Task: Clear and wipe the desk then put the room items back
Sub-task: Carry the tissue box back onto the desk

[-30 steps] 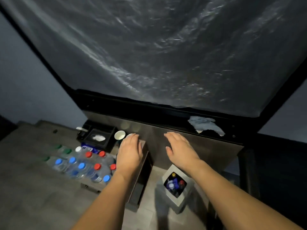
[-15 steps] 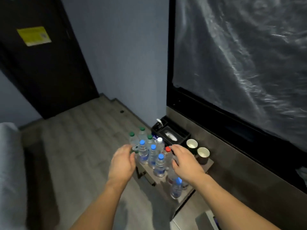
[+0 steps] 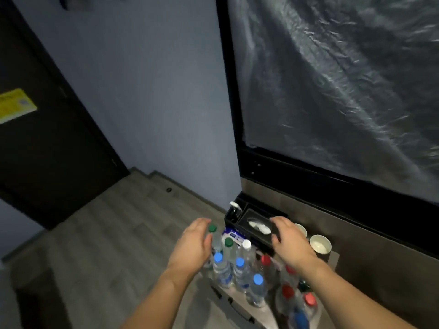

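Observation:
A low stool-like stand (image 3: 240, 302) on the floor carries several water bottles (image 3: 240, 269) with blue, red, green and white caps. Behind them sits a black tissue box (image 3: 257, 225) with a white tissue poking out and a small pump bottle (image 3: 234, 206) at its left. My left hand (image 3: 193, 243) hovers with relaxed fingers beside a green-capped bottle (image 3: 212, 230). My right hand (image 3: 288, 241) reaches over the right end of the tissue box, fingers spread; whether it touches the box is unclear.
Two paper cups (image 3: 319, 244) stand right of the tissue box, one partly hidden by my right hand. A plastic-covered black panel (image 3: 344, 91) rises behind. A dark door (image 3: 42, 138) with a yellow sign is at the left. Wooden floor (image 3: 107, 233) spreads left of the stand.
The view has swung left from the desk and bin to the bottle stand. Both hands have moved forward, the right from the bottles to the tissue box.

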`<state>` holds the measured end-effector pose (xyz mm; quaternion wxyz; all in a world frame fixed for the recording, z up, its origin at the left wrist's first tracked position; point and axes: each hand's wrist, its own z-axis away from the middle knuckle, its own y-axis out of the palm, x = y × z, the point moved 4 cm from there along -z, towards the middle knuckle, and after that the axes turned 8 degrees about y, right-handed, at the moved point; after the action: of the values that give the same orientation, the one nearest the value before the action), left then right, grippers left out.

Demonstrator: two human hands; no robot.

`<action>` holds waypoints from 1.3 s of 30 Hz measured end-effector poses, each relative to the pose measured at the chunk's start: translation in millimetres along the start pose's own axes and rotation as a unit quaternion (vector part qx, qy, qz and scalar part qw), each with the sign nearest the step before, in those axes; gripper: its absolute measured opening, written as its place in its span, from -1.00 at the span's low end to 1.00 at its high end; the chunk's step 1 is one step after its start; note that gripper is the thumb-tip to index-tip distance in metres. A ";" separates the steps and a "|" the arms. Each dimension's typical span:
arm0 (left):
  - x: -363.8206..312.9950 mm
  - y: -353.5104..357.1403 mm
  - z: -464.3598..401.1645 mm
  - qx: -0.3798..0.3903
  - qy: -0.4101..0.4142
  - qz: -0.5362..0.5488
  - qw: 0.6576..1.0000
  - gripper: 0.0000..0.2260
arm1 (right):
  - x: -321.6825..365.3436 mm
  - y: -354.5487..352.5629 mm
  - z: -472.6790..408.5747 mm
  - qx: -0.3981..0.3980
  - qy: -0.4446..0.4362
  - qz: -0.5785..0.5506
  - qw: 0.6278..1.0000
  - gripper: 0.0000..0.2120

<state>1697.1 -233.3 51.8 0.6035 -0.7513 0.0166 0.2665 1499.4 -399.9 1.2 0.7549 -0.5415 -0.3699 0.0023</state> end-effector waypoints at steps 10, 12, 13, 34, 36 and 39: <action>17.6 37.8 -186.7 0.153 0.206 -0.111 0.960 -0.68 | -32.8 30.3 -107.6 0.001 0.138 -0.020 0.990 -0.54; 26.3 83.7 -221.7 0.187 0.229 -0.093 0.951 -0.70 | -43.1 45.5 -133.4 -0.001 0.158 -0.008 0.987 -0.54; 32.6 113.0 -238.8 0.214 0.233 -0.081 0.945 -0.71 | -49.4 56.5 -146.5 0.001 0.169 -0.003 0.986 -0.54; 93.8 319.6 -314.5 0.289 0.353 -0.191 0.869 -0.76 | -107.1 166.3 -259.5 0.048 0.227 0.176 0.957 -0.74; 90.6 300.4 -308.2 0.266 0.367 -0.180 0.873 -0.75 | -91.6 156.0 -252.4 0.049 0.211 0.176 0.960 -0.73; 84.5 264.3 -301.7 0.272 0.360 -0.201 0.869 -0.71 | -65.3 134.6 -241.7 0.047 0.198 0.172 0.964 -0.70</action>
<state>1792.7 -556.1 -182.1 0.7764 -0.5887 0.1530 -0.1650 1641.0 -567.8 -179.2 0.8258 -0.5508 -0.1136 0.0426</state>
